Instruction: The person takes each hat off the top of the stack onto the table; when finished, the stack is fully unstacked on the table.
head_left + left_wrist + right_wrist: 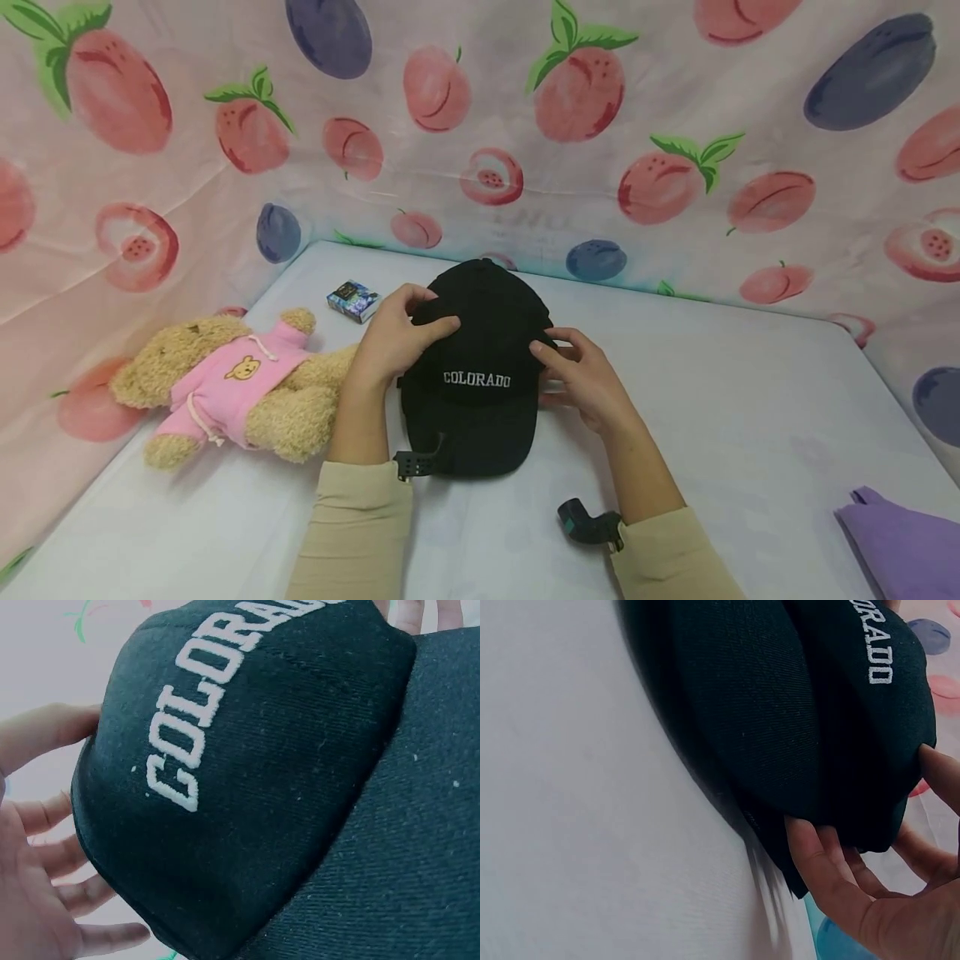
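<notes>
Since a teddy bear [236, 379] in a pink top is laid at nine o'clock from the black cap [487, 333], close by the left sleeve [348, 525], the left elbow is best kept from swinging outward, so that the toy is not nudged. At ten o'clock a small patterned box [354, 301] is set on the white worktop [712, 417], just beside the left grip [401, 333]; clearance should be given to it too. By that grip the cap's edge is pinched at ten o'clock, with the thumb laid on the crown; only light pressure is advised, as soft fabric would likely be dented. Between both hands the cap itself is held, its COLORADO lettering [477, 379] turned upward and its brim [472, 442] pointed toward six o'clock; whether the brim is borne by the worktop cannot be told. At three o'clock the opposite edge is pinched by the right grip [588, 379], some fingertips being set near the brim's base. Both holds should be kept level and moved together, so that the crown is not twisted or stretched. Farther out, toward four o'clock, a purple cloth [903, 546] is seen well apart, where no hindrance is to be expected.
</notes>
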`<state>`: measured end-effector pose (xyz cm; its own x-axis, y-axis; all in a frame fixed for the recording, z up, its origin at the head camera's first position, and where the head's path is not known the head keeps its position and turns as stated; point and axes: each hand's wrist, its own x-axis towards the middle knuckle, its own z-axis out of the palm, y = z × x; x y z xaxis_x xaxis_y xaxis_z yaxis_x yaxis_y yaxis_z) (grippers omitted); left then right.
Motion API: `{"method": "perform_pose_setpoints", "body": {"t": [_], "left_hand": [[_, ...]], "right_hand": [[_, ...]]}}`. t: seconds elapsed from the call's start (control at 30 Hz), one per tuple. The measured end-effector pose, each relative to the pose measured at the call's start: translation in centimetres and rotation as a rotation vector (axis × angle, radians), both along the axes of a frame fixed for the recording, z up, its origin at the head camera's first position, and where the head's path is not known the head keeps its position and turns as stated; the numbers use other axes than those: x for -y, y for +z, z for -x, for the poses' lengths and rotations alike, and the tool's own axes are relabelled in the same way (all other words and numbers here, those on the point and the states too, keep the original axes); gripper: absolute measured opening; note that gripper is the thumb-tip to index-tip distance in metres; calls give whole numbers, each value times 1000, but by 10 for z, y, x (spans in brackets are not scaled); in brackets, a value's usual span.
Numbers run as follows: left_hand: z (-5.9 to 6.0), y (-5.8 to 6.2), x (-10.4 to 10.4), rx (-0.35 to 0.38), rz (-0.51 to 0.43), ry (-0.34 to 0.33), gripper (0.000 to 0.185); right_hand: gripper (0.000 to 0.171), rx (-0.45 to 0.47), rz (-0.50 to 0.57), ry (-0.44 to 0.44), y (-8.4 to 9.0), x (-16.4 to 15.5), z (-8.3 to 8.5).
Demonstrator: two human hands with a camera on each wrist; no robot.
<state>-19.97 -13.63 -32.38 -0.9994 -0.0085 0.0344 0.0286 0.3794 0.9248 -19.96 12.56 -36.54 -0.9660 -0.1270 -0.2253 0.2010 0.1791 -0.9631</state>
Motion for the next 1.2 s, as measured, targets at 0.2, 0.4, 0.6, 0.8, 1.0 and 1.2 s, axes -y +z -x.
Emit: {"method": "perform_pose_setpoints", "body": {"t": [0.2, 0.4, 0.6, 0.8, 1.0, 1.2], "left_hand": [[-2, 2, 0, -45, -3, -30, 45], [-3, 6, -1, -41, 10, -30, 44], [-4, 10, -4, -81, -16, -33, 38], [-5, 14, -9, -107, -20, -40, 37], [-7, 20, -18, -110, -52, -52, 39], [-10, 23, -24, -124, -63, -49, 40]], "right_hand": [[62, 6, 16, 7, 1, -3, 1], [61, 7, 10, 21, 4, -6, 2], [61, -5, 2, 29, 7, -8, 3], [59, -2, -5, 20, 14, -13, 0], [62, -24, -4, 15, 21, -20, -3], [63, -37, -11, 12, 27, -26, -7]]}}
